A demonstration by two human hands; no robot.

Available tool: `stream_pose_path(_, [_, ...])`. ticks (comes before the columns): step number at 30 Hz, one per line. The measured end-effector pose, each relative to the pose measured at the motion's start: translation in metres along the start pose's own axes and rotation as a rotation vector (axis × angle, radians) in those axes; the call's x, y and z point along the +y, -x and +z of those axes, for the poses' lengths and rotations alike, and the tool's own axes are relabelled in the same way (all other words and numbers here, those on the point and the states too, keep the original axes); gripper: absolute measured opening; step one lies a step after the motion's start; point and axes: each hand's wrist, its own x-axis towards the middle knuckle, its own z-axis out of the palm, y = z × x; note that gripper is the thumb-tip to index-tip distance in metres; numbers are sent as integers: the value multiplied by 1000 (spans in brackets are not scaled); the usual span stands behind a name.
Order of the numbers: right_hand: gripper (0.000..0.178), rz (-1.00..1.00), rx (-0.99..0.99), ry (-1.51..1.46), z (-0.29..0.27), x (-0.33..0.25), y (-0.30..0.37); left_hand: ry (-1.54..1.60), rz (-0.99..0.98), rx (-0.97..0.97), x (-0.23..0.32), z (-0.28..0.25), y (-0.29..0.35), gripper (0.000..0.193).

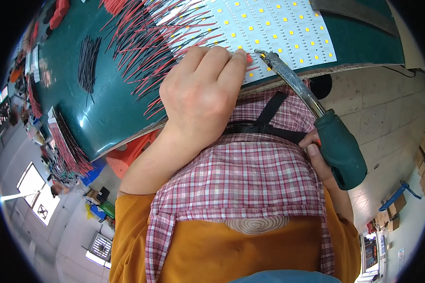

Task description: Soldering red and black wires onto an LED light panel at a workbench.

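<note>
My left hand (200,92) is closed over the near edge of a white LED circuit board (288,23), knuckles up. Its fingertips are mostly hidden, but red wire (249,57) shows right beside them, seemingly pinched there. Low on the right, my right hand (319,154) grips a soldering iron (342,146) by its green handle; the handle covers part of the fingers. The iron slants up to the left, its tip over the board close to my left fingers. Many red and black wires (142,52) fan out from the board's left part.
A loose bundle of black wires (87,63) lies on the green tabletop (113,118). More red and black wires (66,141) hang at its left edge. A flat dark metal bar (354,14) lies across the board's far right corner. Below the table edge stands a red stool (130,155).
</note>
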Motion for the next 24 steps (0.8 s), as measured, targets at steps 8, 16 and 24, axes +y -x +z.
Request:
stream_pose_path(8, [7,33,-51,208,1,10,6,-29,55,6,0,3,1,14])
stream_pose_path(16, [2,11,-77,-96,-7,-3,0,-38,52,19,1,5,2,11])
stream_pose_path(24, [4,94,-28,22,-3,6,7,-45,31,14,3,4,3,12])
